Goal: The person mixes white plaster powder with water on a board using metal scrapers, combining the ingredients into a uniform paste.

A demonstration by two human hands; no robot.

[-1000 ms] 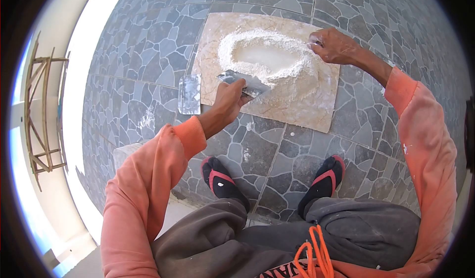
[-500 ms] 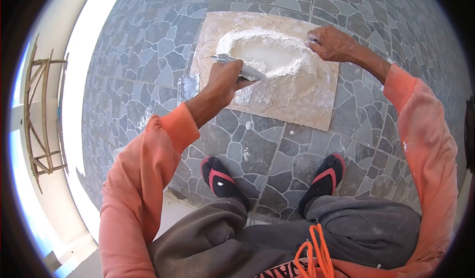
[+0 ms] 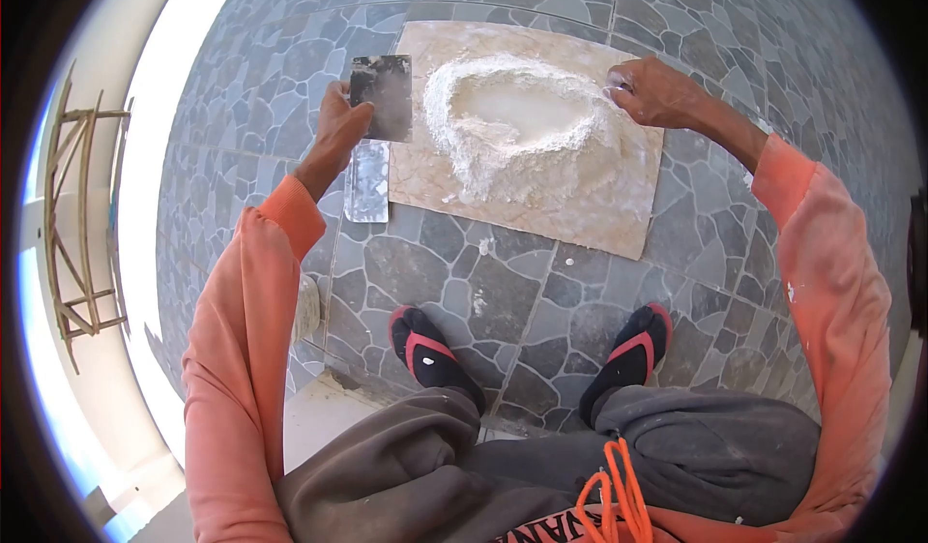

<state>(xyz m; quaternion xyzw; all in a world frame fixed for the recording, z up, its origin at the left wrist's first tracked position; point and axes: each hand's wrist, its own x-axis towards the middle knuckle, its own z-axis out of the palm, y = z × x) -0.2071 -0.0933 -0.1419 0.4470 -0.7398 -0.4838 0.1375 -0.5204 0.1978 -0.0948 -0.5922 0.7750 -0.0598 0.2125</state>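
A flat rectangular scraper [image 3: 384,98], dark with pale smears, is gripped along its side by my left hand [image 3: 342,125], thumb on its face. It hovers at the left edge of a beige board [image 3: 599,224]. On the board lies a ring of white powder [image 3: 483,161] with a pool of milky liquid [image 3: 532,113] in its middle. My right hand [image 3: 657,93] is closed above the board's right edge, beside the powder. Something whitish shows at its fingers, but what they hold is hidden.
A second flat metal plate [image 3: 367,185] lies on the stone-patterned tile floor [image 3: 406,263], against the board's left side. My feet in black socks and red-strapped sandals [image 3: 435,354] stand below the board. White specks dot the tiles. A wooden frame [image 3: 82,219] is at the far left.
My left hand has moved left with the scraper, from above the powder to the board's left edge, and turned its broad face into view. My right hand has barely moved.
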